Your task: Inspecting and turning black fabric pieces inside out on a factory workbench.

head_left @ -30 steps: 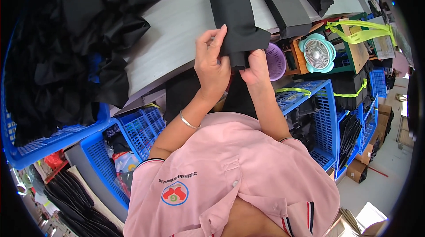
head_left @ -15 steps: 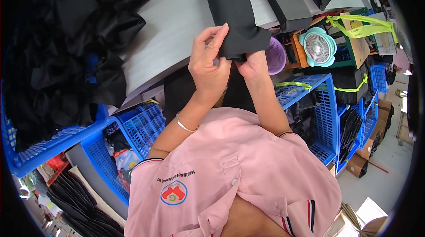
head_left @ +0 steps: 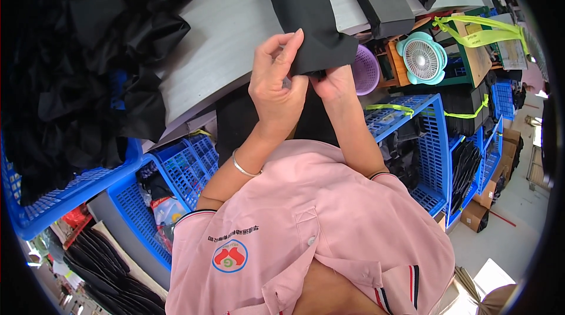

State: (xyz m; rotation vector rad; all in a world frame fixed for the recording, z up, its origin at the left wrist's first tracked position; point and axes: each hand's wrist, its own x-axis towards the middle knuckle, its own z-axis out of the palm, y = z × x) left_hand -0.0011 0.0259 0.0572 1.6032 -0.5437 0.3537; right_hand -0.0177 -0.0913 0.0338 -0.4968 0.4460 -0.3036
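Right now both hands are raised together at the grey table's [head_left: 223, 38] edge: left hand [head_left: 276, 82] pinches the black fabric piece's [head_left: 306, 15] lower corner, fingers extended, while right hand [head_left: 334, 82] grips beneath it, wrist bent upward.

Black fabric piece [head_left: 306, 15]; grey table [head_left: 229, 38]; blue crates [head_left: 182, 168]; purple basket [head_left: 365, 71]; teal fan [head_left: 421, 59].

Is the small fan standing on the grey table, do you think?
No, the fan sits off the table, beside the purple basket.
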